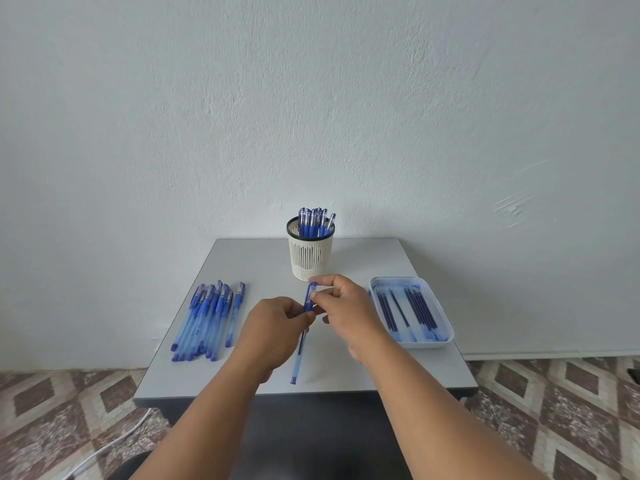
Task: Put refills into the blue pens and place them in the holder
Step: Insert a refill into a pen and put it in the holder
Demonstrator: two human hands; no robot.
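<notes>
Both hands hold one blue pen (300, 348) above the middle of the grey table (363, 372). My left hand (273, 327) grips its barrel near the dark grip section. My right hand (341, 303) pinches the capped upper end. The pen's lower end hangs toward the table's front edge. Behind the hands stands a cream slotted holder (310, 259) with several blue pens in it. On the left lies a pile of blue pens (204, 320). A white tray (437, 342) on the right holds several dark refills (420, 308).
One blue pen (234, 313) lies apart, just right of the pile. The table stands against a white wall. A patterned tile floor surrounds it, and a white cable (110, 445) runs across the floor at the lower left.
</notes>
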